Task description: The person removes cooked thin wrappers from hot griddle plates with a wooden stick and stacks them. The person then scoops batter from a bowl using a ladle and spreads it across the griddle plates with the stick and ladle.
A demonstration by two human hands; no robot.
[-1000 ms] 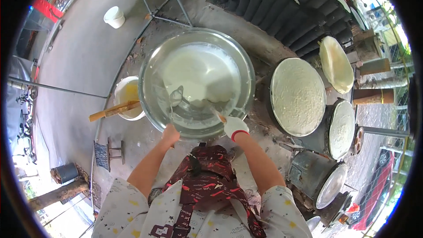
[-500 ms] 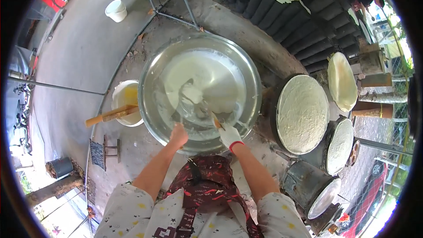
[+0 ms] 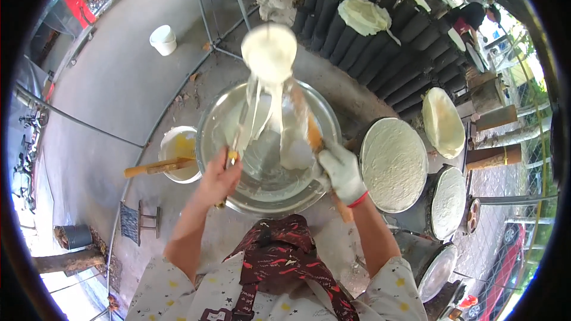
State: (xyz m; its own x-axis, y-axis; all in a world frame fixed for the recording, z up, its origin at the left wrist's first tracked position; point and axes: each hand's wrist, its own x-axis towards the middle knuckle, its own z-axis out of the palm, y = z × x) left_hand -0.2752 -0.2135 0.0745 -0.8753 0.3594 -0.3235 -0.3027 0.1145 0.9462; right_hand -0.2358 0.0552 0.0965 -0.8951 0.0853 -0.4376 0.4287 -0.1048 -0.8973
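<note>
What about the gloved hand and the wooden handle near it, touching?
Touching: the head view shows the gloved right hand wrapped around the wooden handle.

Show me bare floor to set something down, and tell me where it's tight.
Widest: the grey floor below and left of the upper white bucket. Smaller: the patch between the low stool and the steel basin. It's tight right of the basin, where the gloved right hand and pale-coated round griddles crowd the gap.

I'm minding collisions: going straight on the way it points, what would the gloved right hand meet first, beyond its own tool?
Probably the batter-coated ladle, ahead and to the left of the right hand; depth is unclear, so the hand might pass beneath.
</note>
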